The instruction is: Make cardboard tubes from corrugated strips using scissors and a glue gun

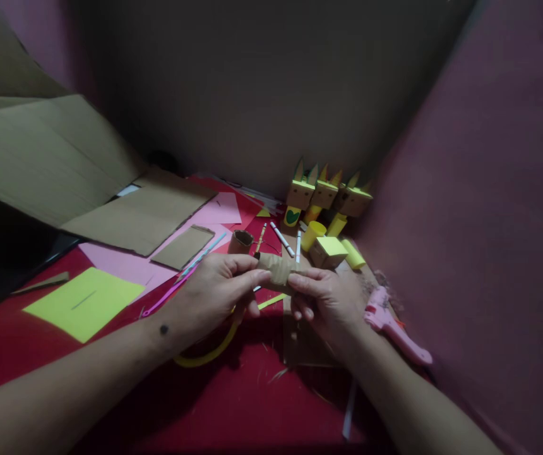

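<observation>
A small brown cardboard tube is held crosswise between my two hands over the red tabletop. My left hand pinches its left end between thumb and fingers. At the other end, my right hand grips it the same way, thumb on top. Just behind the left fingertips stands another short cardboard tube, upright with its opening facing up. Beyond the right hand sits a cardboard box with a yellow top, beside a yellow paper roll. White pens lie behind the held tube.
Several box-headed cardboard figures with pointed ears stand by the back wall. A pink glue gun lies at right. Leftward are a yellow sheet, pink paper, cardboard pieces and a large cardboard flap. The red table meets walls behind and right.
</observation>
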Demonstrator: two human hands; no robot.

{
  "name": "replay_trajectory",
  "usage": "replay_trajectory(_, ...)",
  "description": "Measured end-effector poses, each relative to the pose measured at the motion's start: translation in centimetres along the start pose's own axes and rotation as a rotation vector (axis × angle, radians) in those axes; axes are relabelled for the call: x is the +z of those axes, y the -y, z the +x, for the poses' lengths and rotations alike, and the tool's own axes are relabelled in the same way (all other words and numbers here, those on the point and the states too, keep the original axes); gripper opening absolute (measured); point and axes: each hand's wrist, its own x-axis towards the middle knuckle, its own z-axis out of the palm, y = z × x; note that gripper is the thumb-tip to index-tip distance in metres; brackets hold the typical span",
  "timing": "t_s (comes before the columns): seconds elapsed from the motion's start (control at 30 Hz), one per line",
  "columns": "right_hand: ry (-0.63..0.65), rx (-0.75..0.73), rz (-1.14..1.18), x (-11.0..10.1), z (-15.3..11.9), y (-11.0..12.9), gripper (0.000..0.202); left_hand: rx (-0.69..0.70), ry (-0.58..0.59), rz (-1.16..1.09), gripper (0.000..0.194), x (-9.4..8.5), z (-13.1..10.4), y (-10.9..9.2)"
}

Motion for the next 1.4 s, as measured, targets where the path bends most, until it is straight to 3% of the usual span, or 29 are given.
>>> replay_trajectory(0.43,0.033,0.064,-0.017,0.1,-0.2,-0.4,0.017,-0.059,-0.013,-0.054,0.022,0.0,0.2,0.3)
replay_trajectory(0.93,0.160,0.113,0.073,-0.5,0.3,-0.8,0.022,-0.083,-0.012,-0.079,0.030,-0.2,0.6,1.4)
replay_trajectory(1.2,0.023,0.148,-0.037,0.1,0.0,-0.4,0.022,-0.140,-0.015,-0.148,0.022,-0.2,0.8,1.2)
replay_trajectory(1.4,0.003,0.151,-0.110,0.2,-0.3,-0.2,0.025,-0.179,-0.043,-0.082,0.018,-0.2,0.8,0.7)
